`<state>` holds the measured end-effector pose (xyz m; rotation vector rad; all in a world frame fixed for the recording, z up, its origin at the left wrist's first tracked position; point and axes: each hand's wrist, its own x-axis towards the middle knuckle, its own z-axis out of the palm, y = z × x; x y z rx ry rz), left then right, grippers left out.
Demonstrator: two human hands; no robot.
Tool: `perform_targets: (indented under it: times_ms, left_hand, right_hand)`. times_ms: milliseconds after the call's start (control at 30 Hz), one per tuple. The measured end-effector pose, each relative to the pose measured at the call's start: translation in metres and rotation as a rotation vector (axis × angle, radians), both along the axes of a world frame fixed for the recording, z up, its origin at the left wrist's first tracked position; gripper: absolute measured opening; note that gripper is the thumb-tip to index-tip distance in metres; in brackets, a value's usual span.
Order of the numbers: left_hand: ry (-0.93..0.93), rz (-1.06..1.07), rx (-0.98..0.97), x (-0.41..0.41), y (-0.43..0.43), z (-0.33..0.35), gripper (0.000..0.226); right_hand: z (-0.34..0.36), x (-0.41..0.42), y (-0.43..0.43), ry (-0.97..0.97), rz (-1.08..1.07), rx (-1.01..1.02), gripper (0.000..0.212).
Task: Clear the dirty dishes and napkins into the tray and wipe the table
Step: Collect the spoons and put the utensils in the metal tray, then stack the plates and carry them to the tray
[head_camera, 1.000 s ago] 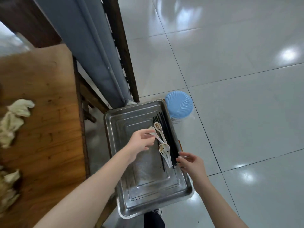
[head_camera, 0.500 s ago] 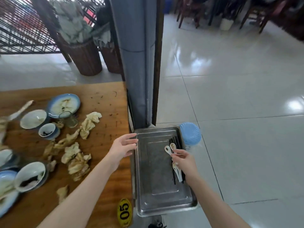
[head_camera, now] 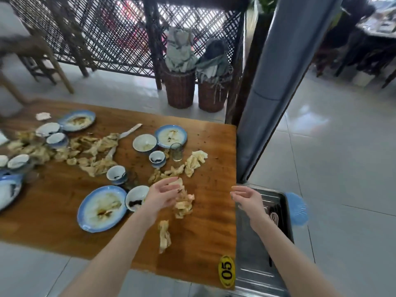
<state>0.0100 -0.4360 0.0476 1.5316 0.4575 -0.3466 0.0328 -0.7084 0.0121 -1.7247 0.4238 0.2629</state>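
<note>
A wooden table [head_camera: 210,146] on a tiled floor carries the dirty dishes. A steel tray [head_camera: 255,264] sits against its right edge, holding a pale spoon [head_camera: 275,218] and dark chopsticks [head_camera: 274,209], both partly hidden by the right forearm. Near the front edge a blue-rimmed plate [head_camera: 102,209] holds sauce residue, the small bowl [head_camera: 137,198] just beside it holds dark scraps, and crumpled napkins [head_camera: 184,205] lie further right. The left hand [head_camera: 162,196] hovers over those napkins with fingers loosely spread, contact not determinable; the right hand [head_camera: 246,199] is spread and empty above the table's right edge.
</note>
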Motion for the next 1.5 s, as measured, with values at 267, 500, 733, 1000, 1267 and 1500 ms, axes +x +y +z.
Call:
perform_targets:
  times_ms: [267, 500, 733, 1000, 1267, 1500]
  left_hand:
    - [0.01, 0.054, -0.005, -0.036, 0.116, -0.01, 0.039]
    - [0.121, 0.107, 0.021, -0.071, 0.192, -0.029, 0.041]
    - [0.14, 0.165, 0.08, -0.089, 0.236, -0.047, 0.04]
    - [0.173, 0.221, 0.157, -0.09, 0.258, -0.064, 0.042]
    - [0.185, 0.237, 0.288, -0.079, 0.288, -0.085, 0.053]
    - [0.185, 0.027, 0.342, -0.039, 0.32, -0.098, 0.062]
  right_hand:
    - [0.005, -0.019, 0.108, -0.023, 0.053, -0.054, 0.018]
    - [-0.006, -0.053, 0.183, 0.041, 0.07, -0.063, 0.02]
    - [-0.029, -0.07, 0.236, 0.122, 0.164, -0.101, 0.018]
    - [-0.067, -0.067, 0.286, 0.249, 0.316, -0.087, 0.02]
    - [-0.084, -0.061, 0.318, 0.308, 0.289, -0.075, 0.033]
    - [-0.092, -0.059, 0.354, 0.356, 0.068, -0.074, 0.041]
